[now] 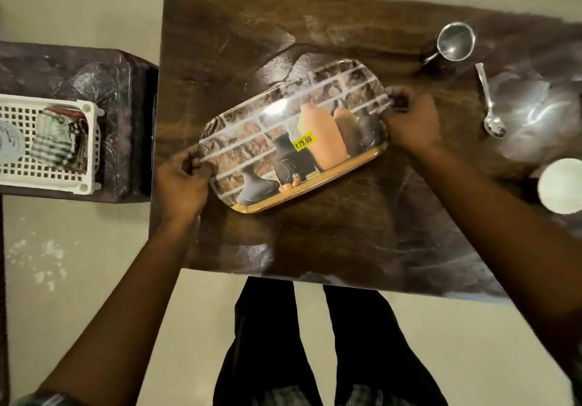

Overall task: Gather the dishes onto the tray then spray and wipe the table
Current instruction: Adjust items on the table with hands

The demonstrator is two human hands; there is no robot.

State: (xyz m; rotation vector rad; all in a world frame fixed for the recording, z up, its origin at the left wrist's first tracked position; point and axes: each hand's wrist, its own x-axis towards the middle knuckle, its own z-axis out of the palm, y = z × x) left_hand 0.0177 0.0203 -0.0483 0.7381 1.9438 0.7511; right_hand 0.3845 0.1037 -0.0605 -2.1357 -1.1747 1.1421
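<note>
Dim warm light, overhead glare on glossy tray (252, 141), soft blur and wide-angle stretch toward edges

**Table and what's on it**

Dark wood table (315, 242), glossy top with streaks. Tray (252, 141) sits mid-table, angled, printed with bottles against a brick wall, yellow price sticker on it. Far right corner: steel cup (455, 45), upright. Spoon (489, 103) just beside it, bowl end toward the near side. Steel plate (541, 119) right of the spoon, partly blurred. White bowl (560, 185) near the right edge. Separate side table (94, 68) on the left carries a white lattice basket (47, 172) with a cloth (53, 141) in it.
</note>
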